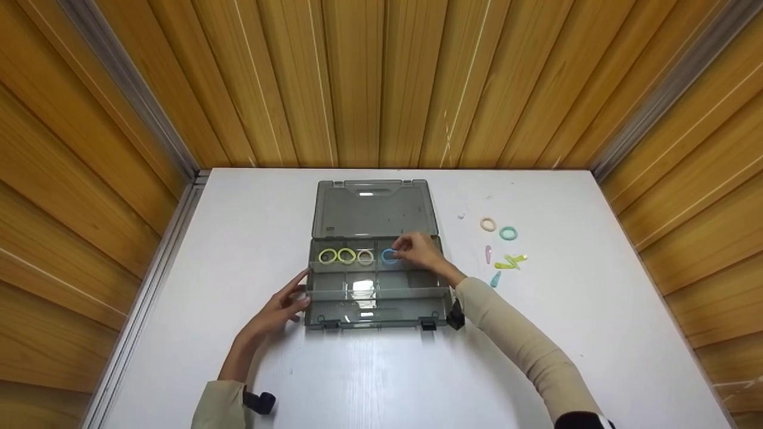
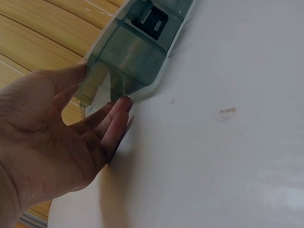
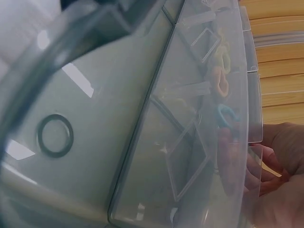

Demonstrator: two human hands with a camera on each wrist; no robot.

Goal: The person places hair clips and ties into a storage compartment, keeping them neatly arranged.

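Observation:
A grey see-through divided box (image 1: 343, 310) lies on the table, its lid (image 1: 375, 208) folded back. In its far row of compartments sit two yellow hair ties (image 1: 328, 256) and a beige hair tie (image 1: 365, 257). To their right, my right hand (image 1: 419, 250) pinches the edge of a blue hair tie (image 1: 388, 257). Through the plastic in the right wrist view, fingertips overlap the lower end of the blue tie (image 3: 228, 116). My left hand (image 1: 279, 310) rests its extended fingers on the box's left side; in the left wrist view, fingertips (image 2: 124, 102) touch the box's lower corner.
Right of the box lie a peach hair tie (image 1: 488, 224), a teal hair tie (image 1: 508, 233), a pink hair clip (image 1: 488, 254), yellow-green clips (image 1: 504, 266) and a teal clip (image 1: 495, 279). Wood-patterned walls (image 1: 381, 83) surround the white table (image 1: 250, 238).

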